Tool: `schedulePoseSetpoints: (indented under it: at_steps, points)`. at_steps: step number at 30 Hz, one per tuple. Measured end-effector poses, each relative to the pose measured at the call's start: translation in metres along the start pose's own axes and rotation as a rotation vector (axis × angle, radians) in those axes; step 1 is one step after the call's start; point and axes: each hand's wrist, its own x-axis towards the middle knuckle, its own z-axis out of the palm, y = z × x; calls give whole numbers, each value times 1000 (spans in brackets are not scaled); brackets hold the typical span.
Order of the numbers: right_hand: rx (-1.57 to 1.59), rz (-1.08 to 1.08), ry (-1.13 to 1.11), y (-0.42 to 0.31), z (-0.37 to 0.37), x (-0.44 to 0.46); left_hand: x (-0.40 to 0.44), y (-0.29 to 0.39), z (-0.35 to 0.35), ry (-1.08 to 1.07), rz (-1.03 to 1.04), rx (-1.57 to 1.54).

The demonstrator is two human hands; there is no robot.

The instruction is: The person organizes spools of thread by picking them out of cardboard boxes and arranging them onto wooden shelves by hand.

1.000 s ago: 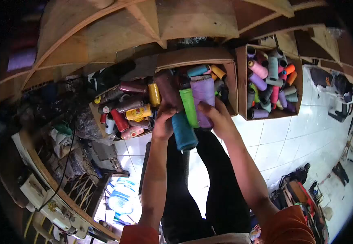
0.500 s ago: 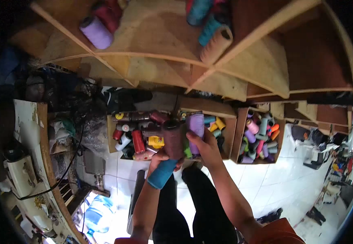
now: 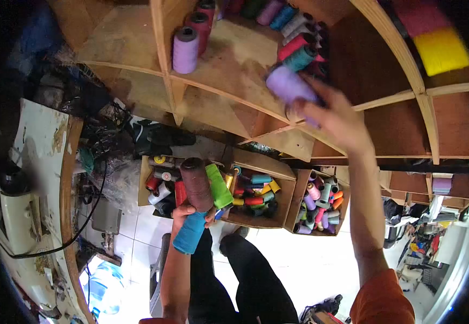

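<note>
My left hand (image 3: 181,215) is closed around a cluster of thread spools over the boxes: a brown spool (image 3: 196,183) standing up, a blue spool (image 3: 189,233) pointing down and a lime-green spool (image 3: 219,186) beside them. Raised to the upper right, my right hand (image 3: 338,117) grips a lavender spool (image 3: 289,85), slightly blurred, at the front of a shelf compartment. Just behind that spool lie a teal spool (image 3: 300,58) and a red spool (image 3: 296,46). Part of another spool under my right fingers is too hidden to identify.
Wooden shelving (image 3: 234,100) with dividers spans the top; a lilac spool (image 3: 185,51) stands in its left compartment. Cardboard boxes (image 3: 294,202) of mixed spools sit on the tiled floor. At left is a worn white tabletop (image 3: 43,146) with a sewing machine (image 3: 21,216) and cable.
My right hand has moved up and right from beside my left hand to the shelf, carrying the lavender spool. The green spool in my left hand shows fully, and the view has shifted.
</note>
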Motion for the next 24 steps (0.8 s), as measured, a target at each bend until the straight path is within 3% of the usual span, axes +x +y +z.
schedulePoseSetpoints:
  at_steps: [2, 5, 6, 9, 17, 24]
  points:
    - [-168, -165, 19, 3, -18, 26, -1, 0, 6, 34, -2, 2]
    - [-605, -180, 185, -19, -31, 44, -4, -3, 9, 68, 7, -13]
    - [-680, -326, 289, -13, -31, 52, -5, -6, 4, 83, -22, -19]
    - [-739, -302, 208, -3, -33, 68, -10, -14, -9, 110, -68, -48]
    - [-869, -259, 255, 37, -21, 90, -12, -15, -15, 34, -89, -60]
    - [-861, -261, 333, 37, -7, 85, -15, -17, -19, 112, -40, -41]
